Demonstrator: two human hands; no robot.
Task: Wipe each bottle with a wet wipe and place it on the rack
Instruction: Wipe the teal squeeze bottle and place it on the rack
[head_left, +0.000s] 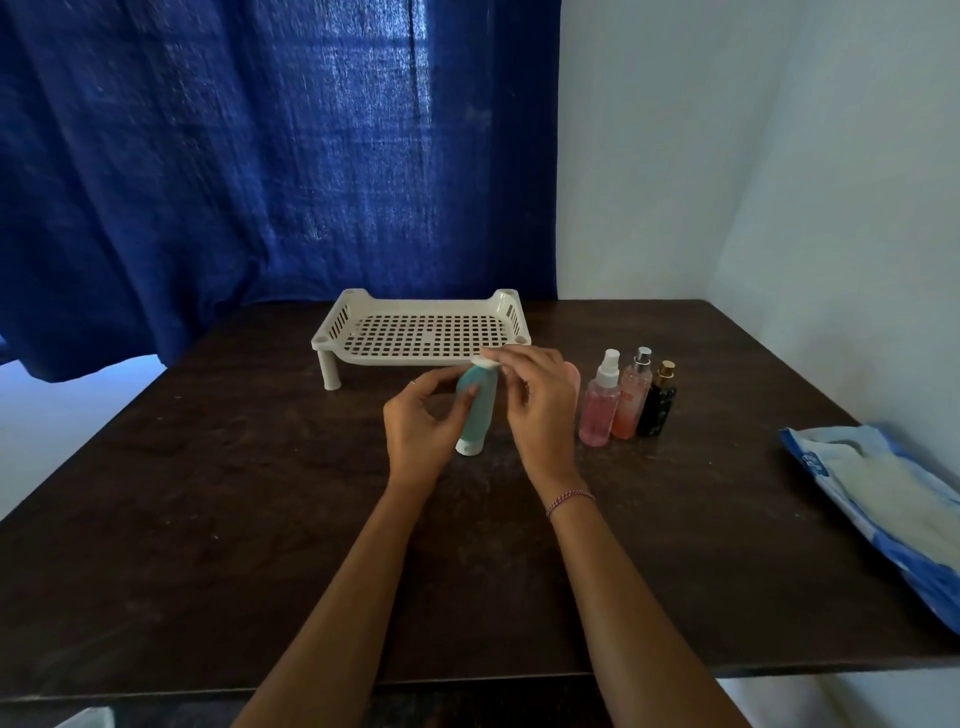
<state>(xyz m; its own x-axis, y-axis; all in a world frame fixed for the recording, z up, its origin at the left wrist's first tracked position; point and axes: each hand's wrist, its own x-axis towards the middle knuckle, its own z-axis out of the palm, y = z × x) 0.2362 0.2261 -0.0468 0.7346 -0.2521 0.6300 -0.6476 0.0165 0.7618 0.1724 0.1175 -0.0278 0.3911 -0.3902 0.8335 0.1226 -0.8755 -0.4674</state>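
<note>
A teal tube bottle (476, 410) with a white cap at its lower end is held above the dark table, just in front of the white perforated rack (423, 330). My left hand (423, 428) grips the tube's side. My right hand (540, 410) presses a small white wet wipe (490, 362) against the tube's upper end. The rack holds nothing. Right of my hands stand three bottles in a row: a pink spray bottle (601, 408), an orange-pink spray bottle (629, 397) and a black bottle with a gold cap (657, 402).
A blue and white wet-wipe pack (883, 499) lies open at the table's right edge. A blue curtain (270, 156) hangs behind the table, a pale wall to the right. The table's front edge (467, 680) runs under my forearms.
</note>
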